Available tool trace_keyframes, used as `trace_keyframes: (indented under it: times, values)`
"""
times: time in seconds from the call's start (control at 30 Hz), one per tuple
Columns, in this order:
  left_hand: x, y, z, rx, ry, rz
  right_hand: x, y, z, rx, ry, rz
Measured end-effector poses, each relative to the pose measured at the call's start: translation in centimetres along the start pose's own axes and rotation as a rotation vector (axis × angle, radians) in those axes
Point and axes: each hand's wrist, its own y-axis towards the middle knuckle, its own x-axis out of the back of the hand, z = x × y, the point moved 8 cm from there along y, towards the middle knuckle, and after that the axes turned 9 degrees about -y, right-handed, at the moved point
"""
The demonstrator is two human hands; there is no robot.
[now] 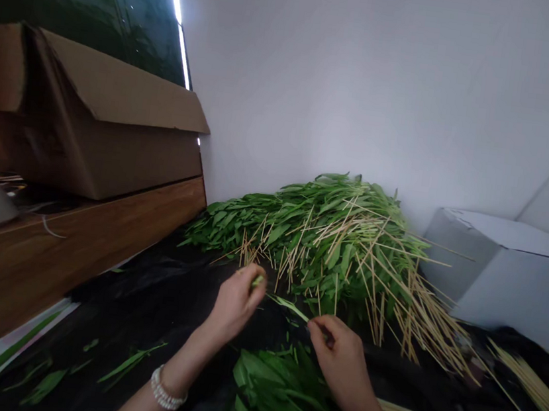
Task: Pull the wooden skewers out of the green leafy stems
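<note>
My left hand [235,304] is closed in a pinch on the end of a green leaf [287,305]. My right hand [338,357] is closed too, gripping the other end of that leaf, possibly with a thin skewer that I cannot make out clearly. A pearl bracelet [165,391] circles my left wrist. Just beyond both hands rises a big heap of skewered green leaves [330,239], its wooden sticks fanning out to the right. A loose pile of green leaves [281,393] lies under my right forearm on black plastic sheeting [158,298].
A brown cardboard box [109,125] sits on a wooden ledge [48,251] at the left. A white box [506,274] stands at the right by the wall. Bare bamboo skewers [528,380] lie at the right edge. Stray leaves [130,361] dot the sheeting at the lower left.
</note>
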Motion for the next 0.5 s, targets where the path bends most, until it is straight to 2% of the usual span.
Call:
trace_keyframes:
  times: [0.1, 0.17, 0.37, 0.5]
  values:
    - [-3.3, -1.3, -2.9, -0.239, 0.104, 0.232, 0.2, -0.2, 1.0, 0.096, -0.091, -0.023]
    - [-4.7, -2.0, -3.6, -0.330, 0.178, 0.329, 0.4, -0.4, 1.6, 0.148, -0.146, -0.049]
    - [-6.0, -2.5, -3.3, -0.410, 0.344, 0.418, 0.4, -0.6, 2.3, 0.228, -0.241, -0.077]
    - [-6.3, -2.6, -3.6, -0.399, 0.344, 0.416, 0.1, -0.7, 2.6, 0.241, -0.229, -0.040]
